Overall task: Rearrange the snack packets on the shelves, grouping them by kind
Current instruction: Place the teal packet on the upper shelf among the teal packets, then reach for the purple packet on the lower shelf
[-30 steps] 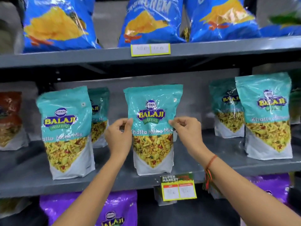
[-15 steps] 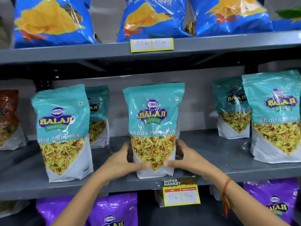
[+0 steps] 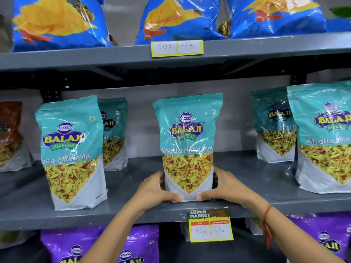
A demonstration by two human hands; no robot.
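Across the whole view runs a grey metal shelving unit, and its middle shelf (image 3: pixel 247 168) carries a row of teal Khatta Mitha Mix packets. On the upper shelf (image 3: pixel 76 59) stand blue chip bags (image 3: pixel 57 23), and below, on the lowest level, purple packets (image 3: pixel 98 245) show only their tops. Standing upright near the front edge of the middle shelf is the centre teal packet (image 3: pixel 187 145), with its base on the shelf surface. Well to its left stands another teal packet (image 3: pixel 70 152) with one more partly hidden behind it, and to the right two more teal packets (image 3: pixel 322 137) stand apart from it. At the far left edge sits a reddish-brown packet (image 3: pixel 10 135). Both hands clasp the lower part of the centre packet: the left hand (image 3: pixel 157 188) is curled around its left bottom corner, the right hand (image 3: pixel 226 186) around its right bottom corner, and the thumbs press on the front face near the base. A red thread bracelet (image 3: pixel 266 215) circles the right wrist. Just below the packet hangs a price tag (image 3: pixel 210 226) clipped to the shelf edge, and a smaller yellow label (image 3: pixel 177 48) is fixed to the upper shelf's edge.
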